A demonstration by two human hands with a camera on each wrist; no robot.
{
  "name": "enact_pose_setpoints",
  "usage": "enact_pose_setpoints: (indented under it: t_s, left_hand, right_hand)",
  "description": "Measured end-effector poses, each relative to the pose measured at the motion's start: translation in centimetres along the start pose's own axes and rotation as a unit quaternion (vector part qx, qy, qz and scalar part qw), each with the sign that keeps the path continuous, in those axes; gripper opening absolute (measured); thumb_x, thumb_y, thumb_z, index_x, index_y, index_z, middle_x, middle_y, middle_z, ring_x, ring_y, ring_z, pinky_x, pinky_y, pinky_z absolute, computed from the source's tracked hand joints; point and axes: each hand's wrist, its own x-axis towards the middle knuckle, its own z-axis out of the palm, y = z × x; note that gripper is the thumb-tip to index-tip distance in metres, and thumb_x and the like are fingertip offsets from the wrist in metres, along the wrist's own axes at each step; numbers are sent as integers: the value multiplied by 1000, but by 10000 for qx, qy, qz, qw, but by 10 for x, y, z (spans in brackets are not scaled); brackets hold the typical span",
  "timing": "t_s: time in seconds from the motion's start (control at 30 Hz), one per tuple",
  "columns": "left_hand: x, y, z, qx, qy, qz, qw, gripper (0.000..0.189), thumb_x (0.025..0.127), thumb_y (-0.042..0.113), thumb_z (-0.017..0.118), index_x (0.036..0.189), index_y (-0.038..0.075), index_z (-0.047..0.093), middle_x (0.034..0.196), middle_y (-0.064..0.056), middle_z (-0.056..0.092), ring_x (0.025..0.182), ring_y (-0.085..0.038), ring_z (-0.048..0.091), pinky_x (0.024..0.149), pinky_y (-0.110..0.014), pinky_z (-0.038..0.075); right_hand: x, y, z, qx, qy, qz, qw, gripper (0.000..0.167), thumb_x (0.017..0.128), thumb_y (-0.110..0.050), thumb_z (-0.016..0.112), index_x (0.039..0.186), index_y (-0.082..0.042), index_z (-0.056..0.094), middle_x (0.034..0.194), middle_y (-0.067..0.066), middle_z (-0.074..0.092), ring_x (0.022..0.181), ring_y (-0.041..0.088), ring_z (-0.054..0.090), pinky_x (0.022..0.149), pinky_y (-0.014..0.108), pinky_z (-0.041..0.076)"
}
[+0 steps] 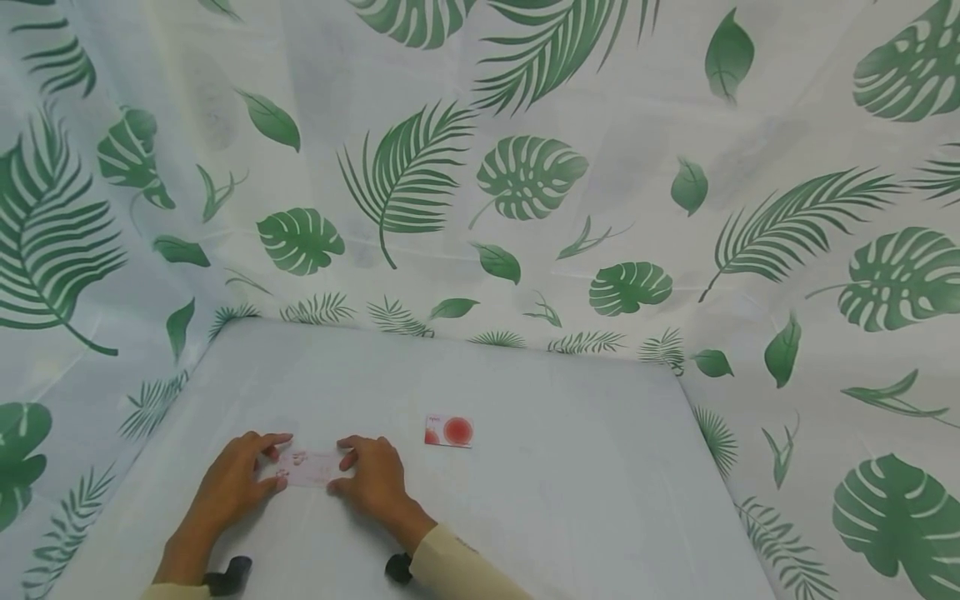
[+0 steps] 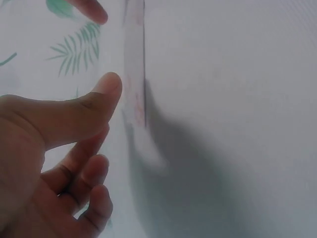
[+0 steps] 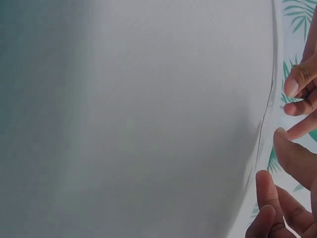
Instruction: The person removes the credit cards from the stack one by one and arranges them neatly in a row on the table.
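Note:
A pale pink card (image 1: 311,469) with red print lies on the white table between both hands. My left hand (image 1: 236,483) is at its left end, the thumb right at the lower left corner and the index finger stretched above the upper edge. At the right end my right hand (image 1: 375,479) spreads thumb and index finger about the corners. Seen edge-on, the card (image 2: 134,94) runs close beside the left thumb (image 2: 106,89). The right wrist view shows fingertips of both hands, with the right hand (image 3: 292,193) low at the side; the card's print is not visible there.
A second card (image 1: 450,431), white with a large red circle, lies to the right of the right hand. The white tabletop (image 1: 570,483) meets a leaf-patterned curtain (image 1: 525,275) at its back and sides. Black wrist straps (image 1: 238,573) sit below both hands.

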Motion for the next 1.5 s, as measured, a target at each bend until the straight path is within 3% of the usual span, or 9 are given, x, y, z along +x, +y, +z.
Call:
enact_pose_setpoints:
  t_s: [0.17, 0.33, 0.67, 0.87, 1.2, 1.5]
  left_hand:
    - [2, 9, 1, 17, 386, 332, 9987, 67, 79, 13, 94, 140, 12, 66, 103, -3, 66, 90, -19, 53, 78, -37, 46]
    - [7, 21, 2, -144, 578, 502, 9970, 66, 78, 13, 95, 138, 14, 68, 105, -4, 68, 91, -20, 56, 80, -39, 47]
    - [21, 45, 14, -422, 675, 661, 9946, 64, 80, 12, 93, 138, 17, 68, 108, -4, 70, 95, -22, 59, 82, -41, 51]
    - [29, 58, 26, -422, 670, 724, 9942, 64, 79, 13, 95, 138, 17, 69, 108, -3, 71, 96, -20, 58, 83, -41, 51]
    - [41, 80, 40, -528, 818, 1008, 9901, 64, 78, 13, 95, 136, 16, 70, 107, -2, 72, 94, -19, 58, 83, -40, 53]
    - [53, 97, 51, -637, 800, 1041, 9893, 63, 79, 18, 95, 137, 18, 70, 107, 0, 72, 95, -18, 58, 84, -39, 53]
  right_hand:
    - [-3, 11, -9, 194, 179, -54, 9996, 54, 80, -25, 96, 130, -27, 75, 85, -18, 69, 85, 1, 51, 85, 23, 49]
    - [-7, 19, -22, 485, 323, 8, 9983, 52, 82, -24, 94, 131, -26, 74, 91, -16, 72, 93, 3, 56, 90, 27, 52]
    - [-12, 46, -49, 778, 767, -100, 9940, 52, 79, -17, 95, 128, -19, 76, 97, -5, 77, 86, 9, 56, 77, 24, 46]
    - [-15, 68, -65, 980, 924, 20, 9909, 52, 79, -15, 95, 127, -15, 75, 99, -1, 78, 88, 13, 60, 76, 24, 47]
    - [-19, 91, -91, 871, 1168, 235, 9891, 54, 78, -15, 95, 128, -15, 75, 100, 2, 77, 96, 20, 61, 84, 30, 45]
    - [-19, 106, -107, 482, 1447, 352, 9877, 54, 75, -16, 97, 125, -15, 76, 105, 5, 75, 90, 18, 57, 77, 30, 43]
